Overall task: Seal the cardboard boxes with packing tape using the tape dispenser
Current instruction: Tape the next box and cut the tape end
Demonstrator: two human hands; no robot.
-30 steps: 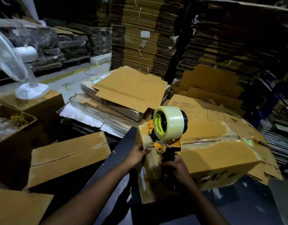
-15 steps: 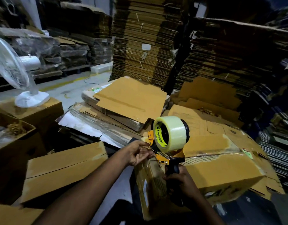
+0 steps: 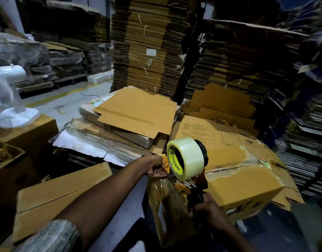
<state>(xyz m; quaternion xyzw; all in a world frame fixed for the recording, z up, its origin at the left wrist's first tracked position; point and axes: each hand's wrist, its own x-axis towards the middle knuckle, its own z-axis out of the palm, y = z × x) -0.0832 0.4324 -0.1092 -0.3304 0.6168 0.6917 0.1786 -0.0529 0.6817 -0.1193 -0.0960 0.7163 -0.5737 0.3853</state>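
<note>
A brown cardboard box (image 3: pixel 243 186) lies in front of me, with clear tape over its top seam and down its near end. The tape dispenser (image 3: pixel 187 160) is orange and black and carries a big roll of clear tape with a yellow core. It stands at the box's near top corner. My right hand (image 3: pixel 209 209) grips its black handle from below. My left hand (image 3: pixel 156 168) pinches at the dispenser's front, by the orange plate and the tape end at the box's edge.
A second closed box (image 3: pixel 56 195) lies at lower left. Flattened cartons (image 3: pixel 136 113) are piled behind the box. Tall stacks of folded cardboard (image 3: pixel 147 42) wall in the back and right. A white fan (image 3: pixel 9 91) stands on a box at the left.
My left hand rose from the box's near end up to the dispenser's front. The dispenser tilted and lifted a little at the box's corner. My view moved closer.
</note>
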